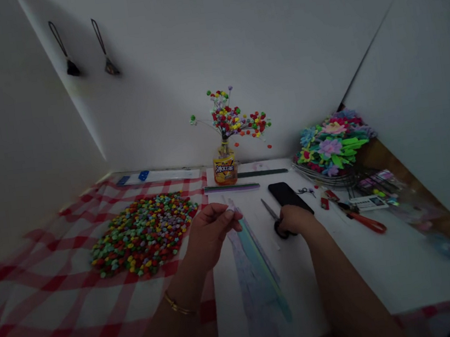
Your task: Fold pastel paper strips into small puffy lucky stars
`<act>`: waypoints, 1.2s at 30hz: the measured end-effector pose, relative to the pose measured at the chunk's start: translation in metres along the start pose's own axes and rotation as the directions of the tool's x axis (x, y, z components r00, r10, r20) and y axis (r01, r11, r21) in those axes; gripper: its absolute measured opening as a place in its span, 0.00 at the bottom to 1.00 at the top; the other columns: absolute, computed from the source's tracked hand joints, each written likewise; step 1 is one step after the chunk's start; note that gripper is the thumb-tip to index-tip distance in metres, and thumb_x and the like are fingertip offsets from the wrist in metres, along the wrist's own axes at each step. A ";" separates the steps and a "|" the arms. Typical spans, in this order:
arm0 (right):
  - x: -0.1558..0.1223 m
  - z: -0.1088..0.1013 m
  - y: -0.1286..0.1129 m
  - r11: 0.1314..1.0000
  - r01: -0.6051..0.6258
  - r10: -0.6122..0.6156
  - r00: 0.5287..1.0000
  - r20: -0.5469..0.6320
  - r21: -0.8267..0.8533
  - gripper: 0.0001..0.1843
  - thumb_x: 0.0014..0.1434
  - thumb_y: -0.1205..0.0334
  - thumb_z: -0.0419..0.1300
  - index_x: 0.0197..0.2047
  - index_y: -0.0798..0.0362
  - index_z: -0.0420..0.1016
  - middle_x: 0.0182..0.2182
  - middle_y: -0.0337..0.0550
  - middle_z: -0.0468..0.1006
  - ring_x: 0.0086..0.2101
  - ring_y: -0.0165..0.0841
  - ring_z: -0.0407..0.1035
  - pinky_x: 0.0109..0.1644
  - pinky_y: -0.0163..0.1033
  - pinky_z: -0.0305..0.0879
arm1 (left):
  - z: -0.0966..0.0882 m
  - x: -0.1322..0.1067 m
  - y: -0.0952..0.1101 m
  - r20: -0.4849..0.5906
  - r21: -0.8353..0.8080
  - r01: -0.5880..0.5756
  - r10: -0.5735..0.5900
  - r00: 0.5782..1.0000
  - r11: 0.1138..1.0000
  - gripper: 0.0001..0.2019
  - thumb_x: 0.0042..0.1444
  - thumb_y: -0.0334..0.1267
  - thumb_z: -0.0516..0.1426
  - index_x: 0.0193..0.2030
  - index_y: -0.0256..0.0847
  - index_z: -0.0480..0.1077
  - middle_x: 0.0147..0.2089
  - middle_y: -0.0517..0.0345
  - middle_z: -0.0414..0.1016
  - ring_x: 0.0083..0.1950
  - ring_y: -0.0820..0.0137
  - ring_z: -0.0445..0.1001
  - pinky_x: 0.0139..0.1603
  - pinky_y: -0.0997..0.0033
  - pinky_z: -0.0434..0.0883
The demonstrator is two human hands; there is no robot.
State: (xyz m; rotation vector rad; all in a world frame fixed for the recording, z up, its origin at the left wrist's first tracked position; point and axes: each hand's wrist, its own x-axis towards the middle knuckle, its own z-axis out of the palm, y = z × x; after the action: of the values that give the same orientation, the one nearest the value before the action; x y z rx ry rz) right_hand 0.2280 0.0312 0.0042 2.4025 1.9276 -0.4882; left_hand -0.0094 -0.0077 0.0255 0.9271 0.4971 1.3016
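Observation:
My left hand (pixel 212 231) is raised a little above the table, its fingers pinched on the top end of several long pale paper strips (pixel 258 263) that trail toward me over the white sheet (pixel 347 279). My right hand (pixel 296 219) rests on the table with its fingers closed round the black handles of a pair of scissors (pixel 271 213), whose blades point away from me. A black phone (pixel 287 196) lies just beyond that hand.
A heap of small coloured paper stars (pixel 144 234) lies on the red-checked cloth (pixel 39 303) at left. A bottle holding star-tipped stems (pixel 226 160) stands by the wall. A basket of colourful flowers (pixel 332 149), red-handled pliers (pixel 364 221) and dark strip bundles (pixel 231 188) lie at right and back.

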 end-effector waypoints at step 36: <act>-0.082 -0.023 -0.048 0.609 0.792 -0.657 0.527 -0.539 0.033 0.34 0.42 0.53 0.66 0.53 0.44 0.64 0.45 0.45 0.65 0.45 0.42 0.62 0.48 0.45 0.60 | -0.003 -0.001 0.009 -0.124 0.119 -0.201 0.215 0.969 0.972 0.05 0.38 0.30 0.63 0.26 0.38 0.74 0.19 0.61 0.74 0.21 0.74 0.70 0.24 0.73 0.66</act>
State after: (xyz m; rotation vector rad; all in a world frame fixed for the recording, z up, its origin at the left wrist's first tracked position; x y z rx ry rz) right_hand 0.1717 -0.0305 0.0556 1.7718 3.3358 -0.1451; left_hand -0.0173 -0.0077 0.0310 1.0029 0.5911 1.5491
